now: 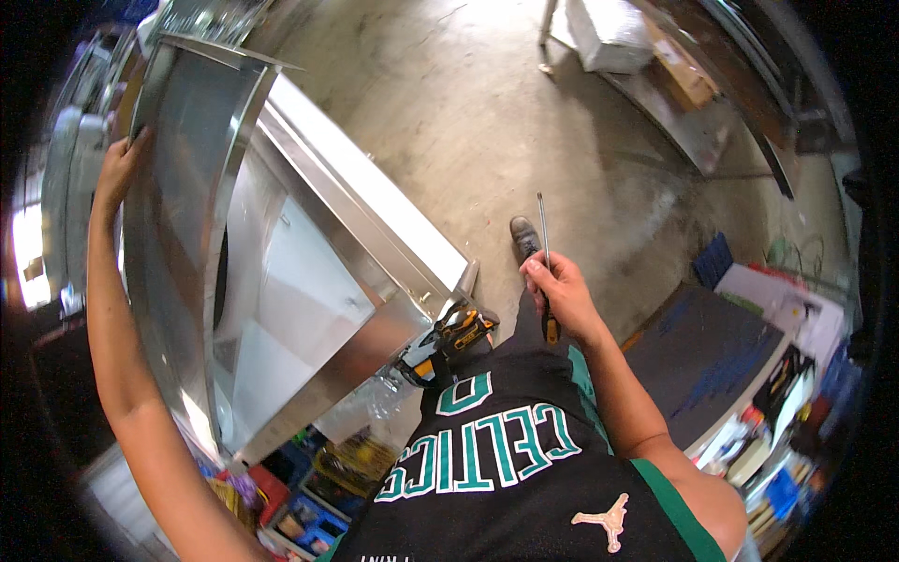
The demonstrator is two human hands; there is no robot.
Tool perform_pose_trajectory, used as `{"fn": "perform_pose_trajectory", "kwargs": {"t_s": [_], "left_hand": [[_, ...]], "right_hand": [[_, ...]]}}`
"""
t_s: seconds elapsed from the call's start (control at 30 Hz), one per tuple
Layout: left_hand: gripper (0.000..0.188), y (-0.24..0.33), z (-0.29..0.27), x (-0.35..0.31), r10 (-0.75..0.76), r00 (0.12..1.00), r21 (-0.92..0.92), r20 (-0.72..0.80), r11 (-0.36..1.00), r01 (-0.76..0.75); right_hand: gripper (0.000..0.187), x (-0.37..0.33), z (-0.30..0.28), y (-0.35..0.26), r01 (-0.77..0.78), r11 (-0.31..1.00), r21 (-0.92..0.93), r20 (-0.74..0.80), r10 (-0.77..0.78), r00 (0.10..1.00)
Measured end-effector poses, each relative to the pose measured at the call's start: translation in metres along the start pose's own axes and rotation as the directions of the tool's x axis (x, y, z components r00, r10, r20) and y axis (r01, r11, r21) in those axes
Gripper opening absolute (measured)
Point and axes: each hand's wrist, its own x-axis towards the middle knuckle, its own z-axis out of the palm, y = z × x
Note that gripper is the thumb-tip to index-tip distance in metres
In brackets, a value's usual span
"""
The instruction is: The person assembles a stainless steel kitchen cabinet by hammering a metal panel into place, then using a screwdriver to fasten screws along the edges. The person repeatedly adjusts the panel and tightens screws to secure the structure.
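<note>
My left hand reaches far to the left, its fingers closed over the outer edge of a framed sheet-metal panel. This panel stands raised over an open stainless steel cabinet, whose inside shows pale, shiny walls. In front of my body my right hand is closed around a screwdriver. Its long thin shaft points away from me, and the yellow and black handle sticks out below the fist. The screwdriver is apart from the cabinet. A yellow and black cordless power tool rests at the cabinet's near corner.
Concrete floor stretches ahead, with my shoe on it. At the far right stands a metal table holding a wrapped block. A dark-topped surface and loose clutter lie to my right. Blue bins sit at lower left.
</note>
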Motion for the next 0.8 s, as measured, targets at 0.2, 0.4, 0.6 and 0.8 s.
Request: {"fn": "perform_pose_trajectory", "kwargs": {"t_s": [0.2, 0.4, 0.6, 0.8], "left_hand": [[0.05, -0.006, 0.008, -0.02, -0.138, 0.976, 0.135, -0.171, 0.978, 0.162], [0.051, -0.005, -0.001, -0.047, -0.209, 0.961, 0.293, -0.18, 0.921, 0.256], [0.046, -0.006, 0.005, -0.069, -0.199, 0.961, 0.281, -0.189, 0.927, 0.248], [0.057, 0.044, 0.008, -0.097, -0.035, 0.911, 0.437, -0.412, 0.869, 0.231]], "right_hand": [[0.022, 0.087, -0.017, -0.039, -0.025, 0.999, -0.023, 0.215, 0.03, 0.976], [0.025, 0.121, -0.025, -0.078, 0.029, 0.982, -0.188, 0.425, 0.055, 0.903], [0.024, 0.11, 0.002, -0.093, 0.094, 0.918, -0.386, 0.551, 0.148, 0.822], [0.015, 0.08, 0.038, -0.097, 0.278, 0.936, -0.217, 0.765, -0.013, 0.644]]}}
